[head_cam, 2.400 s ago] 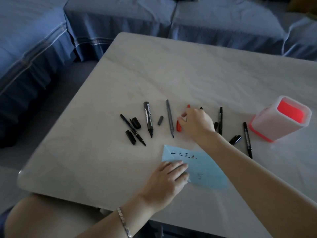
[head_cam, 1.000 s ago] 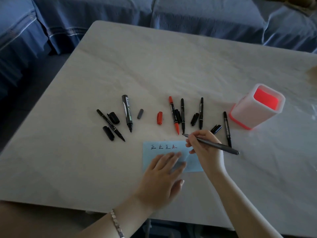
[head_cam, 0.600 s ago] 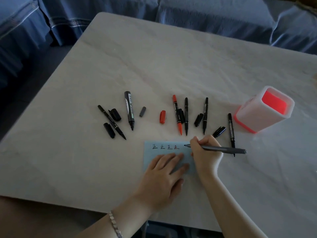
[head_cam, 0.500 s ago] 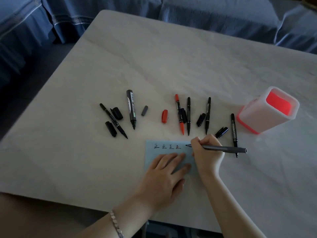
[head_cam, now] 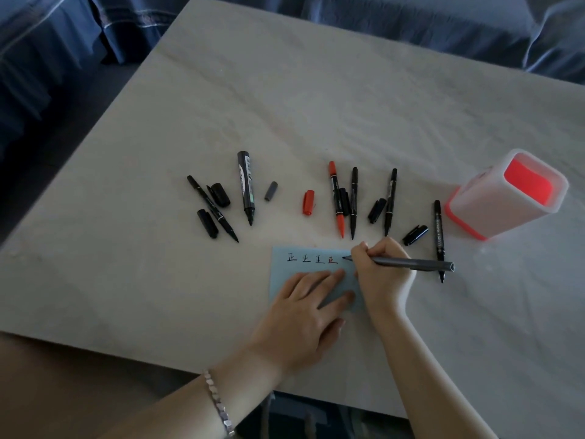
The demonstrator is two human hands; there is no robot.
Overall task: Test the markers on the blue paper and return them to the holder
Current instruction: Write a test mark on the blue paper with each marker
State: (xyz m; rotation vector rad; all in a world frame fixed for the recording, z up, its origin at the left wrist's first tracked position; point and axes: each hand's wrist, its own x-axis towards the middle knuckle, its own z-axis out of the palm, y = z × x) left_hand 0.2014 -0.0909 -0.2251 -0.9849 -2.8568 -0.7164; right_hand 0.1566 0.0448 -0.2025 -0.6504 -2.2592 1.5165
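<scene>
Mid-test here: pinching the grey marker (head_cam: 411,263) in the right hand (head_cam: 381,275), thumb and fingers curled tight round the barrel near the nib, nib down on the blue paper (head_cam: 281,274) just right of the four written characters (head_cam: 311,258). Pinning that paper near the tabletop's (head_cam: 285,106) front edge with the left hand (head_cam: 302,312), fingers straight and flat on top.

Stuff to watch for, just guessing:

Smearing the red character (head_cam: 332,260) by dragging the left fingertips or the right palm through wet ink. Sitting really close to both.

Easing off the left hand and sliding the paper mid-stroke. Wonky line, maybe ink on the tabletop.

Bumping the black marker (head_cam: 438,232) just beside the right hand, toward the right edge. Uncapped, so possibly marking the surface while rolling.

Mixing up caps later, with loose ones scattered along the row behind the paper: grey cap (head_cam: 271,191) well off to the left, red cap (head_cam: 308,202) beside the red marker (head_cam: 336,198).

Tipping the holder (head_cam: 481,204) near the right edge when dropping markers back in. Looks light, hard to say. Looks empty from up here.
</scene>
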